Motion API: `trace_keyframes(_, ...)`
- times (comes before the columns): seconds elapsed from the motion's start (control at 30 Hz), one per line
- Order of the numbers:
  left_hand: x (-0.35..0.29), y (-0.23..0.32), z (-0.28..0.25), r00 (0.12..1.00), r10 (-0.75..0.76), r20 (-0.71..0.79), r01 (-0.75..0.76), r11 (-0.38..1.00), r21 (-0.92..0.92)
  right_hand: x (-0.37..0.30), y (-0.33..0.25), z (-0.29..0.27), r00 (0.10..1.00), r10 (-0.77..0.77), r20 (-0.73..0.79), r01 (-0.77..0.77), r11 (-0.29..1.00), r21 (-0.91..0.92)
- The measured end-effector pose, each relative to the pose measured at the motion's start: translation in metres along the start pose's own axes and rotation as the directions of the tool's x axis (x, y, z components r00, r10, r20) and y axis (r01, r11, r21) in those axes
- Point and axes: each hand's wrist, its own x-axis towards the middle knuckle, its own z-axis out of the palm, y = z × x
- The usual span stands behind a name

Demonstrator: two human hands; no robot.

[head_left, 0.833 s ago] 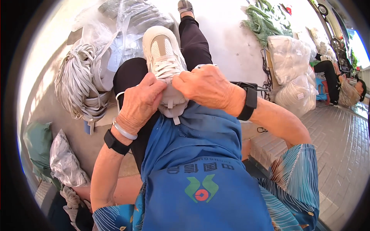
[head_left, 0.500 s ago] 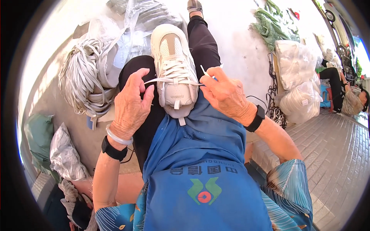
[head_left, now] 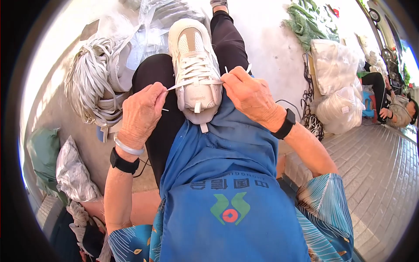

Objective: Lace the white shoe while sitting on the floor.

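A cream and beige sneaker rests on my lap between my thighs, its toe pointing away from me. Its flat white shoelace runs crosswise through the eyelets over the tongue. To the left of the shoe, my left hand is closed in a pinch on one lace end, whose tip hangs below the fingers. My right hand pinches the other end close to the shoe's right side, with tips sticking up above the knuckles. Between the hands the lace is stretched across the top of the tongue. A blue apron covers my lap.
On the left lies a big bundle of white laces, with clear plastic bags beyond it. Green and silvery bags sit lower left. At right are stuffed plastic bags, a dark chain-like cord and a seated person.
My left hand has gone from spread fingers to a closed pinch on its lace end. The lace is pulled straighter, and my right hand has closed up and shifted slightly left and up.
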Motion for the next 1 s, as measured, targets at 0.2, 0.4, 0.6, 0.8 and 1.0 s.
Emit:
trace_keyframes(0.2,-0.002,0.015,-0.024,0.969,-0.238,0.06,0.244,0.958,-0.151,0.001,-0.007,-0.012,0.982,0.093,-0.167,-0.054,0.973,0.225)
trace_keyframes(0.4,-0.012,0.03,-0.01,0.904,-0.336,0.264,0.427,0.707,-0.564,0.004,-0.021,-0.015,0.983,0.167,-0.076,-0.138,0.946,0.293)
trace_keyframes(0.6,-0.017,0.025,-0.011,0.786,-0.335,0.521,0.615,0.325,-0.718,-0.015,-0.009,-0.021,0.976,0.191,0.102,-0.216,0.867,0.448)
trace_keyframes(0.8,-0.017,0.018,0.0,0.776,-0.407,0.481,0.618,0.342,-0.708,-0.018,-0.004,-0.008,0.972,0.224,0.066,-0.232,0.892,0.388)
trace_keyframes(1.0,-0.008,0.015,-0.005,0.778,-0.485,0.399,0.625,0.534,-0.57,0.006,-0.009,-0.004,0.919,0.388,0.074,-0.365,0.762,0.536)
